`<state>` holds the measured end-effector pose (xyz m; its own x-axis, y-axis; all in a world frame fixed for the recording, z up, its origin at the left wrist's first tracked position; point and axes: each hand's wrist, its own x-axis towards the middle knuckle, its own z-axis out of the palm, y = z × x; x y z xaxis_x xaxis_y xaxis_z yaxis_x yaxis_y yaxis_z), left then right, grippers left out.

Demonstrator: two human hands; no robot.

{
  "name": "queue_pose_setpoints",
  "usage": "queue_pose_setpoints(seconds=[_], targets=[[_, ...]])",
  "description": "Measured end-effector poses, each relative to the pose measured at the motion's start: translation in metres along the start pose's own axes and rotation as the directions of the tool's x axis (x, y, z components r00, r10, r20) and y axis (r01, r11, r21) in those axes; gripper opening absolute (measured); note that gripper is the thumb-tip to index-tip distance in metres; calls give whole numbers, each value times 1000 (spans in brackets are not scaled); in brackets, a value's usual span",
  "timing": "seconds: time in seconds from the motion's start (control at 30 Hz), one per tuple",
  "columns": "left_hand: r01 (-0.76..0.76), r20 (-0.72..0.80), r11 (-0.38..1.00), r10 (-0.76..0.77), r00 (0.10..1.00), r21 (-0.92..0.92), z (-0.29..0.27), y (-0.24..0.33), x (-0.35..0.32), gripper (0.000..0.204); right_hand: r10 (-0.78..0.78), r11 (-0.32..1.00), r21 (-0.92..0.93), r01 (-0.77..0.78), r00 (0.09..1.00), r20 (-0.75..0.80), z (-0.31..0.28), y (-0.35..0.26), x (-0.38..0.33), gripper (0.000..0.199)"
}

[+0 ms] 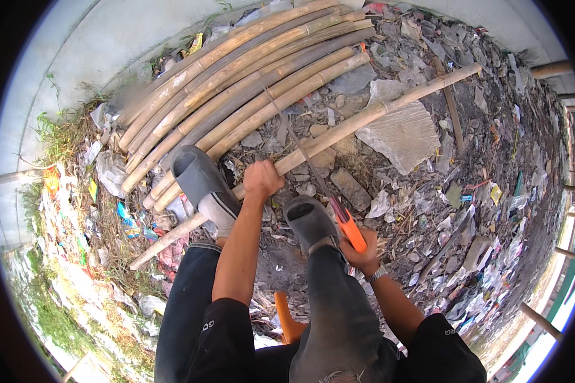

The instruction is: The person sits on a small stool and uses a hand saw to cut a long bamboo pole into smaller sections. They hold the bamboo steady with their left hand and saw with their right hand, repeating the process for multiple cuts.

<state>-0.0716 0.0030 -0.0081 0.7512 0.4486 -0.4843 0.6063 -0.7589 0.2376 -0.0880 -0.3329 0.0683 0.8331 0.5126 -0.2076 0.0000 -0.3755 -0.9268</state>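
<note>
My left hand (262, 180) is closed round a long bamboo pole (345, 129) that slants from lower left to upper right. My right hand (362, 250) grips the orange handle of a handsaw (350, 231), whose thin dark blade crosses the pole just right of my left hand. Whether the teeth have cut into the bamboo cannot be made out. Close beside my left hand, my left foot in a grey slipper (198, 172) rests at the pole. My other slipper (308, 223) is on the ground between the pole and the saw handle.
Several bamboo poles (236, 76) lie side by side beyond my left foot, near a pale wall (83, 57). A broken concrete slab (402, 137) lies under the pole's far part. Plastic litter (485, 281) and rubble cover the ground. An orange curved piece (287, 317) shows between my legs.
</note>
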Motion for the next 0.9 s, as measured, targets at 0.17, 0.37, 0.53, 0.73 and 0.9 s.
queue_pose_setpoints(seconds=[0.17, 0.37, 0.53, 0.73, 0.9], targets=[[31, -64, 999, -30, 997, 10, -8, 8, -8, 34, -42, 978, -199, 58, 995, 86, -56, 5, -112, 23], [25, -31, 999, -26, 999, -28, -2, 18, -3, 40, -108, 994, -35, 105, 991, -76, 17, -13, 53, 24], [0, -24, 1000, 0, 1000, 12, -9, 11, 6, 40, 56, 993, -105, -58, 998, -21, -30, 0, -78, 10], [41, -44, 999, -42, 998, -12, 8, -5, 0, 44, 42, 995, -96, -41, 999, 5, -16, -31, -11, 19], [44, -7, 999, -44, 999, -14, -11, 10, -6, 35, 3, 997, -82, -7, 999, -51, 15, -12, 18, 22]])
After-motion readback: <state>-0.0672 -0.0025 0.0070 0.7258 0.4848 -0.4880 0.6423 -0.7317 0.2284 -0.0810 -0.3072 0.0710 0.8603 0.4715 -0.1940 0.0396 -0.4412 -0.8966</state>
